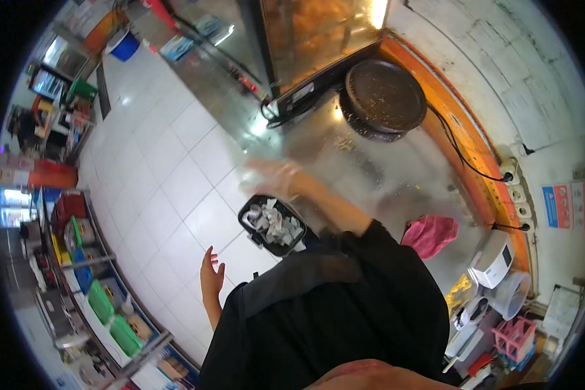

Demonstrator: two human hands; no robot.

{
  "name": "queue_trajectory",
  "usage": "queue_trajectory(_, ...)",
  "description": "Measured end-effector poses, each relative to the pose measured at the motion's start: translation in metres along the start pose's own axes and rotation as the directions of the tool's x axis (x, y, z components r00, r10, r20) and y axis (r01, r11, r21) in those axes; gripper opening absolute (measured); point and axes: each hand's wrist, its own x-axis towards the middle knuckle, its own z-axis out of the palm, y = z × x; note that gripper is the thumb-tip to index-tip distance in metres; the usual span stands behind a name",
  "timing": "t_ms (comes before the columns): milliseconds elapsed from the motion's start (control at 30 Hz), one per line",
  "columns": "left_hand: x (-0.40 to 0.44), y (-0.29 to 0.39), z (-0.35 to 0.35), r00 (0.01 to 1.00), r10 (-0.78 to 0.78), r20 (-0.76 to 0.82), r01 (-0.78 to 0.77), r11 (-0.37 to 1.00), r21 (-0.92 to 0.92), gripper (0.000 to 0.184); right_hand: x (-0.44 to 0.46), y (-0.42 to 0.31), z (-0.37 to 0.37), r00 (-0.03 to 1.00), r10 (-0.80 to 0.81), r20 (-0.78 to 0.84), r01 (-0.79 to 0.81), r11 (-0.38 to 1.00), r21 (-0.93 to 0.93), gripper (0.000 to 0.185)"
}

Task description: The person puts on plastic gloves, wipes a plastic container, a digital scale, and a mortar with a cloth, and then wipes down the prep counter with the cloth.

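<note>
My left hand hangs over the tiled floor, fingers apart, with nothing in it. My right hand is smeared by motion at the edge of the metal counter. It looks wrapped in a clear plastic glove, and its fingers cannot be made out. Just below it stands a black bin full of crumpled pale paper. Crumbs lie scattered on the counter, farther off than my right hand. A pink cloth rests on the counter to the right of my forearm.
A large dark round lid or pan sits at the back of the counter, beside a lit glass cabinet. Cables run along the wall to sockets. At left are shelves with green trays; a blue bucket stands far off.
</note>
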Motion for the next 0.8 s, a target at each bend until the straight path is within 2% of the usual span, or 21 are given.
queue_trajectory(33, 0.011, 0.006, -0.001, 1.000, 0.025, 0.006, -0.025, 1.000, 0.010, 0.065, -0.021, 0.007, -0.059, 0.981, 0.185, -0.059, -0.186, 0.983, -0.013, 0.076)
queue_trajectory(67, 0.020, 0.011, -0.003, 0.999, 0.042, 0.017, -0.042, 0.999, 0.028, 0.066, -0.035, 0.038, -0.097, 0.939, 0.306, -0.157, -0.306, 0.952, 0.025, 0.078)
queue_trajectory(100, 0.027, 0.016, -0.004, 0.998, 0.055, 0.028, -0.056, 0.997, 0.044, 0.066, -0.050, 0.037, -0.136, 0.747, 0.352, -0.564, -0.457, 0.888, -0.051, 0.079)
queue_trajectory(167, 0.039, 0.028, -0.006, 0.996, 0.072, 0.053, -0.076, 0.995, 0.071, 0.066, -0.091, 0.129, -0.176, 0.531, 0.363, -0.766, -0.416, 0.899, 0.138, 0.063)
queue_trajectory(200, 0.043, 0.033, -0.006, 0.995, 0.065, 0.073, -0.071, 0.994, 0.079, 0.066, -0.109, 0.175, -0.193, 0.467, 0.550, -0.693, -0.787, 0.615, -0.043, 0.081)
queue_trajectory(233, 0.046, 0.038, -0.004, 0.994, 0.057, 0.091, -0.065, 0.994, 0.084, 0.066, -0.125, 0.216, -0.188, 0.210, 0.786, -0.582, -0.972, 0.233, -0.035, 0.085)
queue_trajectory(300, 0.051, 0.041, 0.000, 0.991, 0.083, 0.104, -0.092, 0.992, 0.083, 0.066, -0.114, 0.247, -0.167, 0.137, 0.773, -0.620, -0.984, 0.034, -0.174, 0.091)
queue_trajectory(367, 0.058, 0.042, 0.011, 0.990, 0.059, 0.125, -0.070, 0.994, 0.084, 0.067, -0.078, 0.165, -0.172, 0.540, 0.759, -0.363, -0.837, 0.442, -0.322, 0.085)
queue_trajectory(400, 0.063, 0.043, 0.017, 0.987, 0.053, 0.154, -0.065, 0.995, 0.076, 0.068, -0.061, 0.132, -0.179, 0.637, 0.736, -0.231, -0.762, 0.647, -0.039, 0.084)
queue_trajectory(433, 0.070, 0.044, 0.020, 0.984, 0.062, 0.165, -0.076, 0.994, 0.080, 0.068, -0.054, 0.117, -0.186, 0.742, 0.656, -0.140, -0.607, 0.745, 0.276, 0.083)
queue_trajectory(467, 0.077, 0.044, 0.023, 0.978, 0.046, 0.201, -0.066, 0.994, 0.090, 0.068, -0.057, 0.123, -0.190, 0.735, 0.662, -0.147, -0.611, 0.740, 0.281, 0.083)
queue_trajectory(500, 0.081, 0.045, 0.024, 0.972, 0.026, 0.235, -0.051, 0.993, 0.104, 0.068, -0.057, 0.130, -0.192, 0.758, 0.506, -0.412, -0.390, 0.858, 0.335, 0.083)
queue_trajectory(533, 0.081, 0.051, 0.021, 0.974, 0.004, 0.226, -0.023, 0.996, 0.083, 0.068, -0.055, 0.139, -0.194, 0.685, 0.320, -0.654, -0.143, 0.940, 0.310, 0.082)
queue_trajectory(567, 0.079, 0.056, 0.016, 0.976, 0.006, 0.220, -0.026, 0.996, 0.089, 0.068, -0.071, 0.162, -0.203, 0.657, 0.433, -0.617, -0.383, 0.897, 0.222, 0.084)
queue_trajectory(600, 0.075, 0.058, 0.009, 0.983, 0.030, 0.181, -0.043, 0.997, 0.067, 0.068, -0.086, 0.184, -0.213, 0.618, 0.540, -0.571, -0.593, 0.797, 0.111, 0.087)
queue_trajectory(633, 0.073, 0.058, 0.005, 0.989, 0.055, 0.140, -0.061, 0.997, 0.040, 0.068, -0.096, 0.175, -0.231, 0.360, 0.743, -0.564, -0.929, 0.341, -0.143, 0.088)
queue_trajectory(667, 0.072, 0.052, 0.002, 0.992, 0.030, 0.126, -0.039, 0.997, 0.070, 0.068, -0.095, 0.183, -0.224, 0.360, 0.745, -0.562, -0.929, 0.345, -0.137, 0.088)
queue_trajectory(733, 0.066, 0.044, -0.002, 0.989, -0.012, 0.146, -0.010, 0.989, 0.149, 0.067, -0.086, 0.216, -0.186, 0.171, 0.691, -0.702, -0.985, 0.118, -0.124, 0.088)
queue_trajectory(767, 0.069, 0.042, 0.000, 0.985, -0.054, 0.166, 0.017, 0.976, 0.218, 0.067, -0.061, 0.233, -0.166, 0.475, 0.705, -0.526, -0.868, 0.472, -0.152, 0.085)
queue_trajectory(800, 0.071, 0.042, 0.001, 0.973, -0.083, 0.214, 0.027, 0.968, 0.251, 0.066, -0.034, 0.240, -0.151, 0.721, 0.632, -0.285, -0.662, 0.749, -0.011, 0.081)
